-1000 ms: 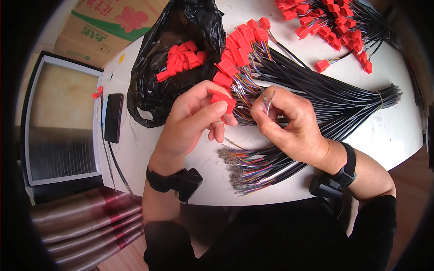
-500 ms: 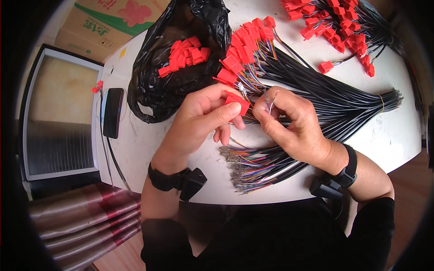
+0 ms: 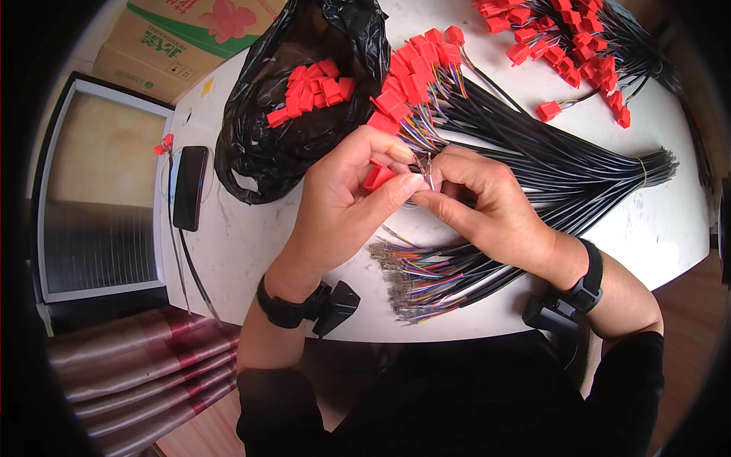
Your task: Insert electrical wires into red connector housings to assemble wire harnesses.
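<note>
Mid-frame, our left hand (image 3: pixel 331 199), gripping a red connector (image 3: pixel 377 176), now meets our right hand (image 3: pixel 493 204) pinching thin wires (image 3: pixel 428 169), so both seemingly work them.

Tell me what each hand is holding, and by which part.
The left hand holds a red connector; exactly where it is gripped is hidden. The right hand pinches thin wires near their tips.

Your left hand (image 3: pixel 335 202) cups a red connector (image 3: pixel 378 176) while your right hand (image 3: pixel 499 206), just beside it, pinches thin wire ends (image 3: pixel 429 169) over a white table (image 3: pixel 647 236). A black plastic bag (image 3: pixel 255 145) of more red connectors (image 3: pixel 312 90) sits open nearby; black cables (image 3: pixel 563 169) fan out beside your hands, a dark phone (image 3: pixel 190 189) at left.
</note>
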`<state>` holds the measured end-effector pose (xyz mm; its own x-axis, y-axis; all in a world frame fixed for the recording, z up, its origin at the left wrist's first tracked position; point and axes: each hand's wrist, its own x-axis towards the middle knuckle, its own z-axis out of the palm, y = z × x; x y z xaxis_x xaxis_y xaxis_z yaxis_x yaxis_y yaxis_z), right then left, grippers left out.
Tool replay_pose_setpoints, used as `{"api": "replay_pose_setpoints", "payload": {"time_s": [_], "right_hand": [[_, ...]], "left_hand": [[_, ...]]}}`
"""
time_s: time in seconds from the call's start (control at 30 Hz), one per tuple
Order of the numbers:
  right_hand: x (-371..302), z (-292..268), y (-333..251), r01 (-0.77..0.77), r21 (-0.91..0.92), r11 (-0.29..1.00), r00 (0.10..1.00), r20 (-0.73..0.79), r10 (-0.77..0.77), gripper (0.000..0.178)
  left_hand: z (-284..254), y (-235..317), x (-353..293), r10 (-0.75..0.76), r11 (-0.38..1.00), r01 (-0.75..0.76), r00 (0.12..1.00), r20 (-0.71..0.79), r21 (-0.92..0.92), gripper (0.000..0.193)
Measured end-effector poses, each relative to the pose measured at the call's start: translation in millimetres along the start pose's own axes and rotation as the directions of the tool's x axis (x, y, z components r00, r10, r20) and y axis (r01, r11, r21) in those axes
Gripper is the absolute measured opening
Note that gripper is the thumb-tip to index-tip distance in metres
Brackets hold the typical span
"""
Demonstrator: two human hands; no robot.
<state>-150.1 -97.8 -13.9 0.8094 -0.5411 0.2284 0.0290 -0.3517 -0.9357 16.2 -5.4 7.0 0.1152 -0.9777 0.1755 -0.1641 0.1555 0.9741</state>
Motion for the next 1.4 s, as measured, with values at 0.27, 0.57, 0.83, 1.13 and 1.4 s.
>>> {"api": "replay_pose_setpoints", "payload": {"time_s": [0.27, 0.57, 0.83, 1.13, 1.4], "right_hand": [[-0.1, 1.2, 0.7, 0.001, -0.029, 1.000, 1.000, 0.008, -0.001, 0.017], [0.7, 2.3, 1.0, 0.047, -0.077, 0.996, 0.999, -0.023, -0.049, 0.013], [0.2, 2.9, 1.6, 0.070, -0.077, 0.995, 0.997, -0.026, -0.072, 0.010], [4.3, -6.7, 4.0, -0.225, 0.486, 0.845, 0.974, 0.141, 0.179, 0.009], [6.5, -13.2, 4.0, -0.265, 0.524, 0.809, 0.963, 0.192, 0.191, 0.014]], "left_hand": [[0.3, 1.8, 1.1, -0.040, 0.999, 0.040, 0.999, 0.008, -0.006, 0.019], [4.9, -0.5, -0.3, 0.053, 0.993, -0.047, 0.997, -0.054, 0.109, 0.018], [4.8, -5.8, 0.9, 0.112, 0.982, -0.109, 0.994, -0.012, 0.154, 0.011], [3.2, 0.3, 0.2, -0.016, 0.999, 0.015, 0.998, -0.063, -0.031, 0.006], [5.8, 0.7, -0.2, 0.022, 0.995, -0.028, 0.998, -0.064, -0.095, 0.008]]}}
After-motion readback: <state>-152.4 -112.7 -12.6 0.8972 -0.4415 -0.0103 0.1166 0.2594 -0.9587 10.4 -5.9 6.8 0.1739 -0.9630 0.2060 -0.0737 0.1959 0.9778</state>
